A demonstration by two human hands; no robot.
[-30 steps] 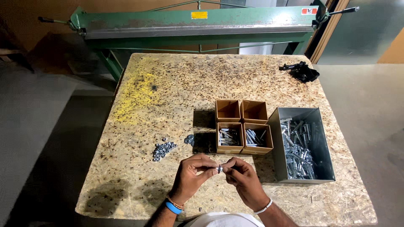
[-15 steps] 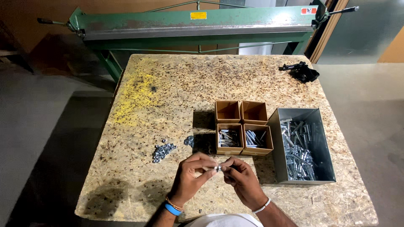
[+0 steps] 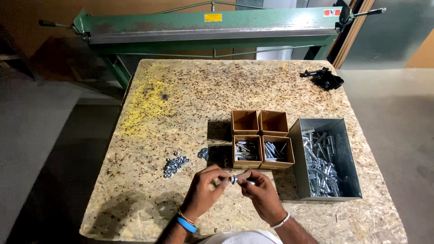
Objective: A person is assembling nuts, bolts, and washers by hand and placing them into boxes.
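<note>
My left hand [image 3: 205,190] and my right hand [image 3: 258,192] meet over the near middle of the chipboard table [image 3: 190,95]. Between their fingertips they pinch a small silver bolt with a nut or washer on it [image 3: 234,179]. Just beyond the hands stand four small cardboard boxes [image 3: 261,139]; the two near ones hold silver bolts, the two far ones look empty. A grey metal bin [image 3: 339,131] with several loose bolts sits to the right. A pile of small nuts [image 3: 174,164] lies to the left of the hands.
A few washers [image 3: 203,153] lie beside the boxes. A black object [image 3: 324,77] rests at the far right corner. A green sheet-metal machine [image 3: 212,27] stands behind the table. Yellow paint [image 3: 147,106] marks the table's left side.
The hands stay together at the same spot; the fingers have shifted slightly around the small bolt.
</note>
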